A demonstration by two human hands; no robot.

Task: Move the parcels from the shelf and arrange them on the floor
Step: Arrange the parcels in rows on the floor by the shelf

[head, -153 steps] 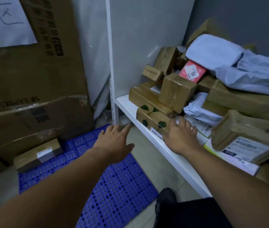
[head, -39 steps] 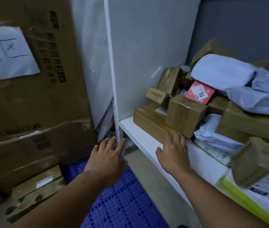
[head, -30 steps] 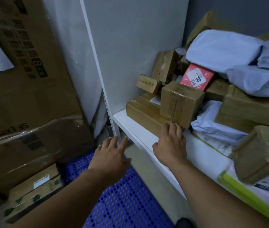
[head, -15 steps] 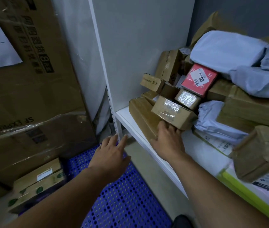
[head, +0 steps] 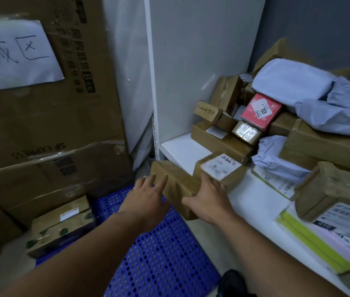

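Here, two hands meet a long parcel at the shelf edge

The long brown parcel lies slanted across the front edge of the white shelf, and its left end hangs out past the edge. The right hand grips its near end: the thumb is spread to the left along the side, and the fingers reach over the top and touch a smaller labelled box just behind it. The left hand is flat, its fingers straight and a little spread, and the tips touch the left part of the parcel. Further back on the shelf there is a pile of brown boxes with a red box and grey bags. Below, the floor parcels lie at the edge of the blue mat, near big cartons
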